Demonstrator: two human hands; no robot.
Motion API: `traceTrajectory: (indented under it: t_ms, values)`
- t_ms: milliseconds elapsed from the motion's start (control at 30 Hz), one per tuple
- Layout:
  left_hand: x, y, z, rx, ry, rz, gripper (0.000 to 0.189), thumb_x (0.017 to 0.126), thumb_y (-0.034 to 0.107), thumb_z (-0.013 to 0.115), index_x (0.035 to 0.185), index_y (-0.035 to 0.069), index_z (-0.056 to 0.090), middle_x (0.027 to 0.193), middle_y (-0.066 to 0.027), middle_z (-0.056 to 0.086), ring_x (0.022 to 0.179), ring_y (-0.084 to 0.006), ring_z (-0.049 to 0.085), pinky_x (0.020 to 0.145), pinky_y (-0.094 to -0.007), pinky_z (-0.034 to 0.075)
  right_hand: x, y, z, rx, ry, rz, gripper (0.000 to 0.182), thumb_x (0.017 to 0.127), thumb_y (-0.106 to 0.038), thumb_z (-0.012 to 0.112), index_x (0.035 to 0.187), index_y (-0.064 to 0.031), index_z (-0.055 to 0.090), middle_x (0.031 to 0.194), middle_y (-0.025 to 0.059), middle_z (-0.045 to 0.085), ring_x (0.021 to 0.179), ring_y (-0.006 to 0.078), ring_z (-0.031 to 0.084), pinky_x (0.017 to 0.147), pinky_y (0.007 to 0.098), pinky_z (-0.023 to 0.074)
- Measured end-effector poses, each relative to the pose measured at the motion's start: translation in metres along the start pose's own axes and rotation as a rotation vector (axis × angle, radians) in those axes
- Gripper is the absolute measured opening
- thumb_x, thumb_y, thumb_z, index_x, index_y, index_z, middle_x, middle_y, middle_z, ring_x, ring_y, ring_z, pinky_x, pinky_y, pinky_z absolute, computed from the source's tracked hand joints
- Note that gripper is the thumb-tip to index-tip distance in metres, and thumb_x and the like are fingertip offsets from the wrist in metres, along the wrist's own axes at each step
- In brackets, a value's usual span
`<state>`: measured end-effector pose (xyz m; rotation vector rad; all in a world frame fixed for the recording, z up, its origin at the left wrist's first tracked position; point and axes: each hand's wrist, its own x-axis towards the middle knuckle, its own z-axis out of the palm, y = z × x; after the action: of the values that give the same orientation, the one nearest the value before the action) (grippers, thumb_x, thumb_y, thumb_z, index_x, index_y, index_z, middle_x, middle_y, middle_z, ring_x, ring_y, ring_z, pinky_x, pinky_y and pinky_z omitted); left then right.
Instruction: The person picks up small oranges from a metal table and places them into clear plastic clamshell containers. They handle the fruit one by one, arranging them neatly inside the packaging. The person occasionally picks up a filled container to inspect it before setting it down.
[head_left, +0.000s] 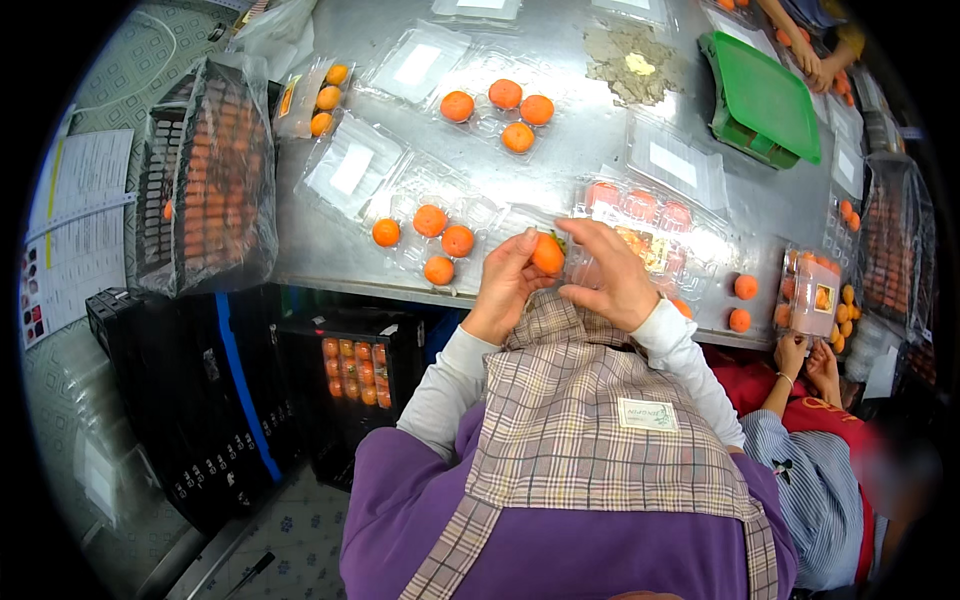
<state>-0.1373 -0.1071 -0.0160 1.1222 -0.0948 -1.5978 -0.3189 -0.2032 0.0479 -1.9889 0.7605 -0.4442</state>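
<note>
An orange fruit with a green calyx (548, 253), apparently a persimmon or tomato, is held in the fingers of my left hand (508, 281) above the table's near edge. To its right is my right hand (611, 271), fingers apart and holding nothing, over the near-left side of a clear plastic clamshell (581, 196) with several fruits and a label inside. Left of my hands, an open clear tray (480, 206) bears several orange fruits (457, 241); one fruit (385, 232) lies at its left side. Farther back, another open tray (555, 71) holds several more fruits (517, 137).
A green plastic bin (765, 97) stands at the back right. Plastic-wrapped crates (225, 165) flank the metal table (547, 169) at left. A co-worker's hands (791, 356) touch a filled clamshell (812, 300) at right; another's hands (814, 67) are at the far right corner.
</note>
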Motion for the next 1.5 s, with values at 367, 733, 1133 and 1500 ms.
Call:
traceTrajectory:
  t_ms: [367,733,1133,1500]
  values:
    - [-0.016,0.018,0.021,0.429,-0.066,0.382,0.051,0.111,0.044,0.048,0.124,-0.001,0.068,0.1,-0.0099,0.074,0.085,-0.0146,0.068,0.081,-0.0305,0.055,-0.007,0.004,-0.001,0.176,0.052,0.207,0.064,0.079,-0.016,0.081,0.138,-0.0077,0.059,0.125,0.0121,0.066,0.112,0.0278,0.066,0.098,0.0383,0.0529]
    - [-0.019,0.03,0.021,0.476,-0.102,0.396,0.033,0.104,0.017,0.06,0.131,0.0,0.065,0.116,-0.0106,0.072,0.101,-0.0161,0.068,0.091,-0.0325,0.054,-0.013,0.02,0.002,0.725,-0.034,0.386,0.062,0.087,-0.022,0.083,0.141,-0.0036,0.059,0.118,0.0039,0.068,0.098,0.0116,0.064,0.088,0.029,0.0525]
    - [-0.022,0.048,0.034,0.559,-0.312,0.409,0.058,0.089,0.009,0.069,0.145,0.003,0.057,0.134,-0.0113,0.068,0.12,-0.0174,0.064,0.097,-0.0342,0.052,-0.018,0.028,-0.005,0.889,-0.224,0.432,0.065,0.097,-0.045,0.07,0.141,0.0008,0.059,0.12,0.0066,0.069,0.106,0.0164,0.064,0.098,0.032,0.0507]
    - [-0.019,0.047,0.032,0.495,-0.352,0.354,0.056,0.09,0.0,0.061,0.146,-0.003,0.054,0.134,-0.0171,0.067,0.126,-0.0219,0.064,0.101,-0.0347,0.053,-0.018,0.012,-0.009,0.861,-0.193,0.406,0.056,0.096,-0.029,0.074,0.14,0.0014,0.059,0.126,0.0066,0.067,0.115,0.014,0.063,0.102,0.0318,0.0495]
